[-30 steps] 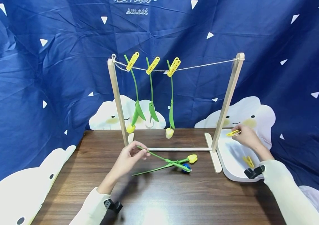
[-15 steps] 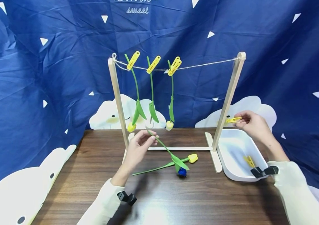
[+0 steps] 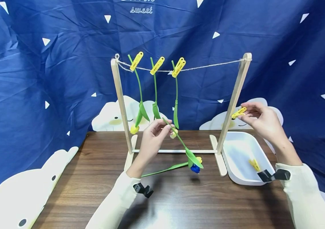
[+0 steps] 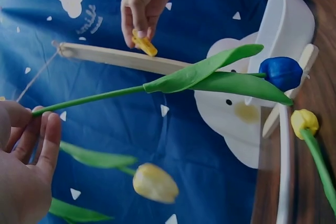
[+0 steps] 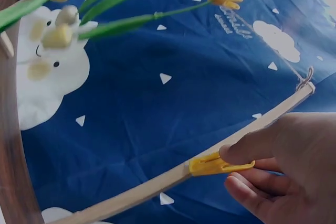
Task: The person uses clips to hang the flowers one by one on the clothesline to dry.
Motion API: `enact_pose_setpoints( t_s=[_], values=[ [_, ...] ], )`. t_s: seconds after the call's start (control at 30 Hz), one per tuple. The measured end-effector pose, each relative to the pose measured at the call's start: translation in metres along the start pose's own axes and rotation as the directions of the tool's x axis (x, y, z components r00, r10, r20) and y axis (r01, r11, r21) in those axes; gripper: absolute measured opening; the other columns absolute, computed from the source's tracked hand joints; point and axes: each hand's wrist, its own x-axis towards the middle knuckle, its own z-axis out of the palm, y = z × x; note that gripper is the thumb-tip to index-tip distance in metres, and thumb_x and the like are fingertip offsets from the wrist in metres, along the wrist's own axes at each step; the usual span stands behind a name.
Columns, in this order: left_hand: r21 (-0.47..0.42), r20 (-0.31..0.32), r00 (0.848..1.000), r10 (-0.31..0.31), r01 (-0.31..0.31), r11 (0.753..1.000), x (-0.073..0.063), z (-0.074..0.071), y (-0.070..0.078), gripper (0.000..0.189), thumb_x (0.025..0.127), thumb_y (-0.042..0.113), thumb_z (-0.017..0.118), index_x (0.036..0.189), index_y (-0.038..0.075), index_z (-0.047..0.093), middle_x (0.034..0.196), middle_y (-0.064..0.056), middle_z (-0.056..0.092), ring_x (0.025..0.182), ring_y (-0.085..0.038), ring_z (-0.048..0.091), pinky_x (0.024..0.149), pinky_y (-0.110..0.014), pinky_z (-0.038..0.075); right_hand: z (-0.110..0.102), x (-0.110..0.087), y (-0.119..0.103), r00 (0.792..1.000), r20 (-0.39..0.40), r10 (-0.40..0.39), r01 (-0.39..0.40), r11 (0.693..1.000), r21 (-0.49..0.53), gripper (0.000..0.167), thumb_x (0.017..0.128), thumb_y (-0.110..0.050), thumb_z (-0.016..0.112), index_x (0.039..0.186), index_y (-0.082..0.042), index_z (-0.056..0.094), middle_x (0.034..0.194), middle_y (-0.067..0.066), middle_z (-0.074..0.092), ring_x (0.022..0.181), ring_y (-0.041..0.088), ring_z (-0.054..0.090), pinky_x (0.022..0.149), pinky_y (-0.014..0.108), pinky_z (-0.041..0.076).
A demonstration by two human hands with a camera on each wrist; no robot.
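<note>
My left hand (image 3: 155,136) pinches the stem end of a blue artificial tulip (image 4: 281,73), whose bloom hangs down to the right, over the table. Between the thumb and fingers of my right hand (image 3: 264,122) is a yellow clothespin (image 5: 215,164), held in front of the right post. Three tulips hang head down from the string (image 3: 208,66), each under yellow clothespins (image 3: 178,67); my left hand covers part of the middle one. A yellow tulip (image 4: 304,123) lies on the table, its bloom partly behind the blue one in the head view.
A wooden frame with a right post (image 3: 234,101) and left post (image 3: 121,105) stands on the brown table (image 3: 208,203). Right of it sits a white tray (image 3: 238,178) with a yellow clothespin (image 3: 254,165) inside. A blue patterned curtain (image 3: 65,79) hangs behind.
My left hand has risen and moved right, lifting the blue tulip off the table. My right hand has come up out of the tray area with the clothespin.
</note>
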Motion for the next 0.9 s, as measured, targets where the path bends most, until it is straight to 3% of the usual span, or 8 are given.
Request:
enact_pose_setpoints(
  t_s=[0.37,0.6,0.73,0.9],
  values=[
    [0.071,-0.039,0.996,0.081,-0.078,0.994,0.029,0.021,0.006,0.021,0.105,0.005,0.065,0.123,-0.006,0.07,0.116,-0.027,0.074,0.096,-0.009,0.071,0.082,-0.027,0.061,0.006,0.007,-0.024,0.999,-0.01,-0.037,0.038,0.987,0.153,0.04,0.094,0.004,0.077,0.132,0.003,0.066,0.103,-0.025,0.07,0.09,-0.008,0.067,0.083,0.004,0.052],
    [0.079,-0.033,0.993,0.117,-0.115,0.99,0.047,0.038,0.012,0.023,0.107,0.01,0.064,0.125,-0.004,0.07,0.118,-0.023,0.075,0.102,-0.006,0.071,0.087,-0.032,0.061,0.014,0.015,-0.047,0.997,-0.002,-0.074,0.071,0.956,0.285,0.041,0.092,0.009,0.075,0.13,-0.004,0.067,0.107,-0.016,0.072,0.094,-0.002,0.069,0.085,0.008,0.054],
    [0.079,-0.04,0.989,0.14,-0.136,0.988,0.058,0.047,0.017,0.023,0.107,0.01,0.064,0.125,-0.003,0.071,0.117,-0.022,0.076,0.101,-0.01,0.071,0.085,-0.027,0.06,0.02,0.021,-0.062,0.997,0.012,-0.081,0.073,0.944,0.321,0.038,0.092,0.007,0.077,0.128,-0.005,0.069,0.106,-0.014,0.074,0.093,0.001,0.071,0.084,0.01,0.055],
    [0.113,-0.014,0.984,0.176,-0.173,0.978,0.071,0.058,0.026,0.023,0.108,0.011,0.063,0.127,0.0,0.071,0.117,-0.021,0.076,0.103,-0.026,0.073,0.087,-0.023,0.059,0.022,0.03,-0.085,0.995,-0.011,-0.103,0.1,0.941,0.324,0.037,0.091,0.003,0.08,0.126,-0.006,0.072,0.105,-0.011,0.075,0.092,0.004,0.072,0.082,0.011,0.056]
  ],
)
